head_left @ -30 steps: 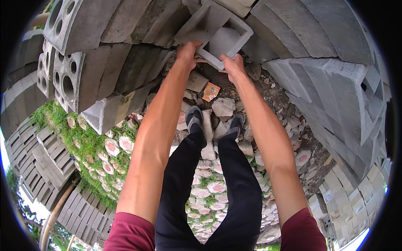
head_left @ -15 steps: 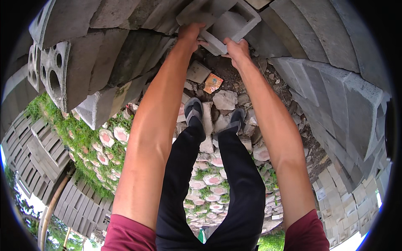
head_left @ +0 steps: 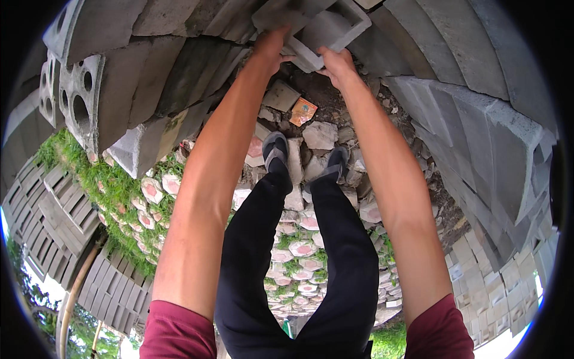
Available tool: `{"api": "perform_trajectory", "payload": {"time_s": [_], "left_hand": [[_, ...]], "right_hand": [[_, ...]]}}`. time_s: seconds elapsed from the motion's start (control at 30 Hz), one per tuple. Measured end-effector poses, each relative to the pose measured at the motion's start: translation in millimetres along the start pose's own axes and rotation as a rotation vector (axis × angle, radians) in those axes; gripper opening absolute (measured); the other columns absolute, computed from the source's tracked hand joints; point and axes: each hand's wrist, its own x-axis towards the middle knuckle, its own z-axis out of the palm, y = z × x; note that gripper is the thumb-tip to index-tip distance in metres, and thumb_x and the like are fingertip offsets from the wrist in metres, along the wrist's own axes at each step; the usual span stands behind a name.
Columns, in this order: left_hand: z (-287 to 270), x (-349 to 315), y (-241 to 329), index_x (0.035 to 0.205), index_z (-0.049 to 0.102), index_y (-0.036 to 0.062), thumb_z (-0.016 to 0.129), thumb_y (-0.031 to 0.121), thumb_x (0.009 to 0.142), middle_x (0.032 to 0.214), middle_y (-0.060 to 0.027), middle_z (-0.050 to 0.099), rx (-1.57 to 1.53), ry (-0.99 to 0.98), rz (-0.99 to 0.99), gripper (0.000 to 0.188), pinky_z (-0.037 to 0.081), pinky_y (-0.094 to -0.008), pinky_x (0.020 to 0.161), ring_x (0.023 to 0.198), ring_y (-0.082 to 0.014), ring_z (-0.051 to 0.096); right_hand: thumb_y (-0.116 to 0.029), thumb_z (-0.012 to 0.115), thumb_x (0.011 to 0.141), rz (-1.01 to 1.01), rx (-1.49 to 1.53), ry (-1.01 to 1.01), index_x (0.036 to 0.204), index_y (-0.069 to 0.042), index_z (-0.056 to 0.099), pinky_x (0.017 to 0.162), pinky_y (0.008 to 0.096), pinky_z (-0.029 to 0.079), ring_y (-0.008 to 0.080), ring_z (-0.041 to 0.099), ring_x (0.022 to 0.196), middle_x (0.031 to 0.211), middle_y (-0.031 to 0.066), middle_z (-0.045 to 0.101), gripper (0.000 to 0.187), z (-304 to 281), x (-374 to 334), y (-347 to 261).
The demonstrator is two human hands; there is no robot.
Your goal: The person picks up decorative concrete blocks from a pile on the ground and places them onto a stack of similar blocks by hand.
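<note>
At the top of the view, both my hands hold a grey hollow concrete block (head_left: 326, 30), tilted so its square opening faces me. My left hand (head_left: 272, 49) is closed on its left side, with the fingers partly hidden behind the block and the thumb at the near edge. My right hand (head_left: 338, 67) grips the near right corner, thumb on the rim and fingers underneath. Stacked grey blocks stand close behind and on both sides of it.
Left stands a stack of blocks with round holes (head_left: 81, 105); right, another block stack (head_left: 478, 134). Broken stones (head_left: 320, 135) and an orange packet (head_left: 303, 112) lie on the ground by my shoes. Grass-grown paving (head_left: 299, 251) runs behind, with more piled blocks (head_left: 57, 203) at far left.
The concrete block and my hands have shifted slightly up and away from me. Both hands keep their hold on it.
</note>
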Motion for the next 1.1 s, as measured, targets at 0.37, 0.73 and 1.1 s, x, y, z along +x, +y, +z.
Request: {"api": "perform_trajectory", "payload": {"time_s": [0.37, 0.73, 1.1], "left_hand": [[-16, -257, 57, 0.135, 0.046, 0.0004, 0.059, 0.024, 0.094, 0.132, -0.0132, 0.055, 0.395, -0.057, 0.187, 0.049, 0.040, -0.0366, 0.103, 0.124, -0.0207, 0.050], [50, -412, 111, 0.128, 0.050, -0.0003, 0.058, 0.018, 0.095, 0.131, -0.0125, 0.055, 0.364, -0.399, 0.148, 0.038, 0.038, -0.0343, 0.105, 0.125, -0.0211, 0.049], [7, -446, 135, 0.125, 0.053, -0.0008, 0.056, 0.013, 0.095, 0.127, -0.0131, 0.057, 0.857, -0.634, 0.138, 0.033, 0.041, -0.0345, 0.102, 0.124, -0.0210, 0.050]], "right_hand": [[-0.030, 0.062, 0.094, -0.013, 0.040, -0.033, 0.135, 0.002, 0.043, 0.093, 0.0379, 0.050, 0.0258, 0.057, 0.116, 0.127, 0.0192, 0.057, 0.055, -35, -254, -25], [-0.025, 0.060, 0.096, -0.060, 0.129, 0.170, 0.125, 0.001, 0.052, 0.082, 0.0280, 0.051, 0.0157, 0.064, 0.096, 0.109, 0.0110, 0.066, 0.040, -85, -467, -41], [-0.022, 0.064, 0.093, -0.234, 0.398, 0.589, 0.123, 0.003, 0.052, 0.083, 0.0279, 0.050, 0.0157, 0.063, 0.094, 0.106, 0.0133, 0.064, 0.041, -10, -527, 23]]}}
